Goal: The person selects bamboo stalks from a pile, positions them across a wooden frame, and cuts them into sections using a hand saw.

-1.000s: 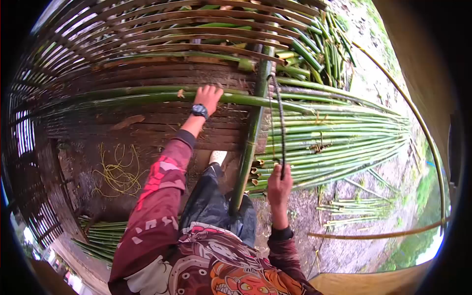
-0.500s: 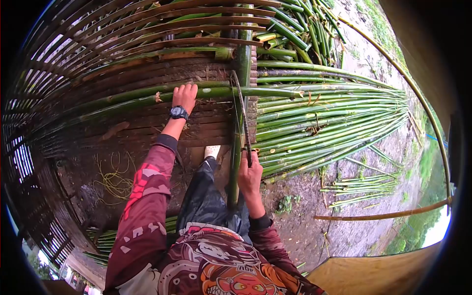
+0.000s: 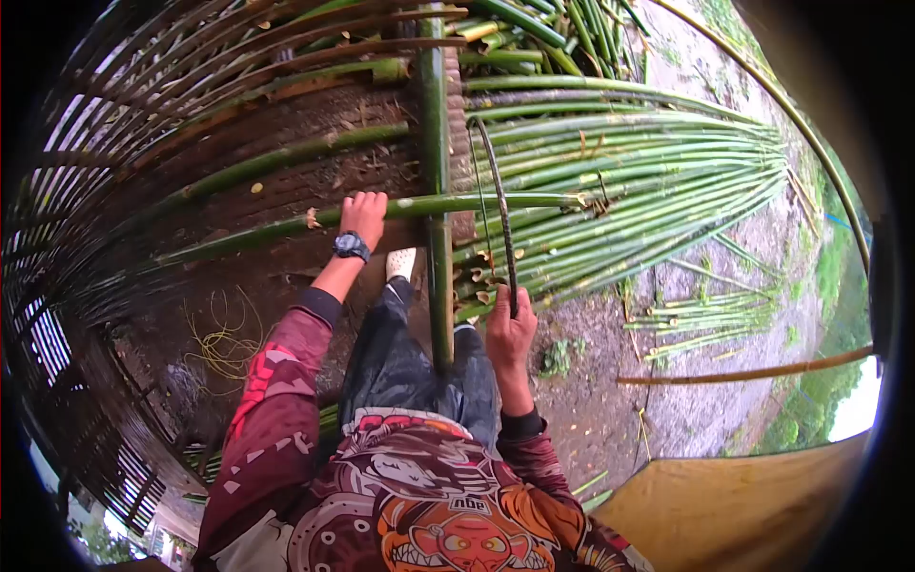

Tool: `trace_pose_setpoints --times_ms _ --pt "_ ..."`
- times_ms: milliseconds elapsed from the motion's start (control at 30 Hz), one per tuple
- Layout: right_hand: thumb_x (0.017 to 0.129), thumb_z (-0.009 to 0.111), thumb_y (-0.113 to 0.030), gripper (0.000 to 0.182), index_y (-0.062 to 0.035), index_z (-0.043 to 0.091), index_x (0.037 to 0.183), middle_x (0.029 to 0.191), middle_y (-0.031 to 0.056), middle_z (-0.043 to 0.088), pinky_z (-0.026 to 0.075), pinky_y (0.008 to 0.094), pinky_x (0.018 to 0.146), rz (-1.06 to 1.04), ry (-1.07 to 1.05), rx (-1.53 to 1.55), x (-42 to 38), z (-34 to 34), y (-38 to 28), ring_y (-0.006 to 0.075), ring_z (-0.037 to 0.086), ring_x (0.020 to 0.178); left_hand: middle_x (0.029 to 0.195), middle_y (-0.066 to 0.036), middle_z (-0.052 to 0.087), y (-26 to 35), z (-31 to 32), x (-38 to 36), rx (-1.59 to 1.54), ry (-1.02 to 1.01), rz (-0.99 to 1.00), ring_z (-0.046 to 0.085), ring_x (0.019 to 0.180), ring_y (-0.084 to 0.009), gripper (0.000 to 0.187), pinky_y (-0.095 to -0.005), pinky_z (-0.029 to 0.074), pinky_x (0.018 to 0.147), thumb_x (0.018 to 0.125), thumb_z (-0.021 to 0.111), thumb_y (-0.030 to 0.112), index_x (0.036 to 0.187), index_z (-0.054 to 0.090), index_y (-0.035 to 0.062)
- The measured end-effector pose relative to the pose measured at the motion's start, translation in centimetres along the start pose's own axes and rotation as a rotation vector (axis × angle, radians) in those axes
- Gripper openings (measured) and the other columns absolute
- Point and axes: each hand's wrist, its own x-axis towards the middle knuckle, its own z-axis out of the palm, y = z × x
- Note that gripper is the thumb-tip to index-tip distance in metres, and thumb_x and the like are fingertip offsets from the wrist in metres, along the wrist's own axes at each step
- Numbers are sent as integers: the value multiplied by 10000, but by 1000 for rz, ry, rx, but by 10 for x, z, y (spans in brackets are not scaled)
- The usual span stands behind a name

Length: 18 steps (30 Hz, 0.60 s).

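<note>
My left hand (image 3: 363, 217) is wrapped over a long green bamboo pole (image 3: 448, 204), which lies across an upright-running bamboo rail (image 3: 436, 114). The pole's cut end sticks out past the rail on the right. In my right hand (image 3: 511, 326) is a bow saw (image 3: 508, 243), gripped at its lower end. Its dark curved frame and thin blade cross the pole near the free end in this view. A second bamboo pole (image 3: 286, 154) lies farther away on the dark slatted surface.
Many cut bamboo poles (image 3: 648, 172) lie bundled on the right. Shorter pieces (image 3: 705, 319) rest on the muddy ground beyond, and more bamboo is heaped at the top. A yellow cord (image 3: 229, 348) lies coiled at lower left. Bamboo slats (image 3: 105, 124) curve along the left.
The held pole has come nearer to me, apart from the second pole. My right hand and the saw have shifted right, toward the pole's free end. The whole view has shifted.
</note>
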Motion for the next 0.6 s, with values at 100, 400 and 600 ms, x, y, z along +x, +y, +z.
trace_pose_setpoints --times_ms 100,400,600 --pt "1060 574 -264 274 -26 575 924 631 129 489 365 416 526 48 13 -111 -13 -30 33 210 481 557 949 -71 639 61 19 -10 -50 17 37 617 988 -278 288 -436 472 837 758 777 134 978 592 120" --pt "1065 562 -310 339 14 612 981 694 152 530 420 427 595 65 11 -188 -7 -58 50 286 533 629 976 -110 652 105 20 -10 -29 8 -53 618 977 -292 267 -431 508 836 808 752 202 978 584 84" --pt "1056 568 -306 308 -17 586 952 690 217 595 434 461 567 -1 -21 -206 3 -58 67 399 593 610 875 -96 700 96 17 -6 47 -148 -70 690 891 -305 359 -462 563 758 762 818 340 942 623 98"
